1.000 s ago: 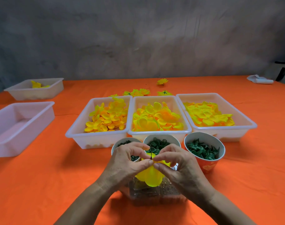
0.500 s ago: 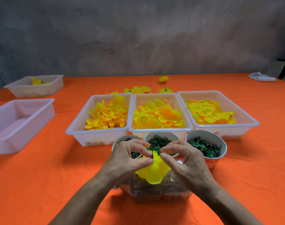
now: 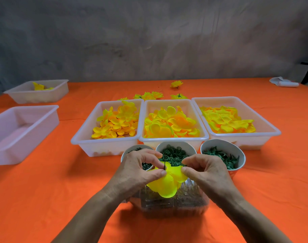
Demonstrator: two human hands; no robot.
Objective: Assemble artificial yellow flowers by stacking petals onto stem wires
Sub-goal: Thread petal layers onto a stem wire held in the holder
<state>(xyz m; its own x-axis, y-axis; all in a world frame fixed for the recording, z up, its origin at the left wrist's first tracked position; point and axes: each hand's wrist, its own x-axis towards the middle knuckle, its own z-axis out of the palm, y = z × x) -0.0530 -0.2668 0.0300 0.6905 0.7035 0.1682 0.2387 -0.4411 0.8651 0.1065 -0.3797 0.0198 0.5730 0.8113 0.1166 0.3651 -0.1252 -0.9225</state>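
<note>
Since half a second back, both hands sit a touch further apart on the petal piece [image 3: 167, 185]; the right thumb has slid out toward its right edge. I see the left hand [image 3: 139, 170] pinching the yellow petal piece at its left side, thumb and forefinger curled and closed on it beside the dark stem wire [image 3: 164, 164], which pokes up through the petal's middle. Right hand [image 3: 205, 172] pinches the petal's right edge, fingers curled. Petal piece hangs above a clear plastic box [image 3: 174, 204] on the orange table [image 3: 44, 199]. Just beyond the hands: three cups [image 3: 237, 151] of green parts. Behind those, three white trays [image 3: 104, 146] of yellow petals. Two more trays stand far left, loose flowers [image 3: 149, 95] lie at the back.
</note>
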